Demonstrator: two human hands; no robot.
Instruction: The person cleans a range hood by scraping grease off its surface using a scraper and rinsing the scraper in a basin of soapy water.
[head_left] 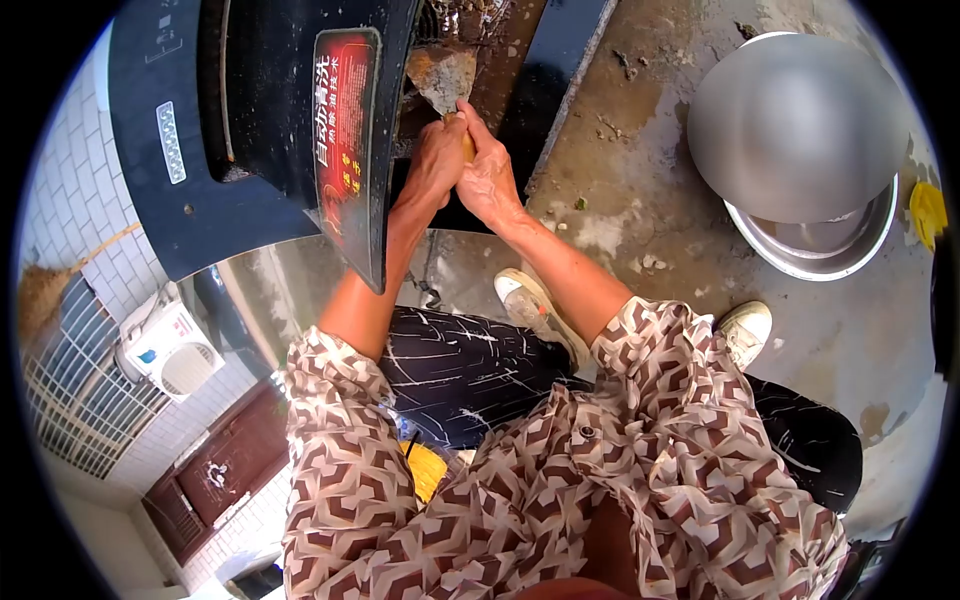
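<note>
At the range hood (270, 100): we have our scraper (441, 80), its stained blade pointing away from us.
Yellowish handle (468, 148): our left hand (437, 160) and right hand (488, 180) meet here, fingers wrapped around it.
Red label (345, 110): on the range hood, left of our scraper.
Concrete floor (640, 180): we see a metal basin (815, 268) well apart, to our right.
Left background: white air-conditioner unit (172, 345) beside a metal grille (88, 385).
</note>
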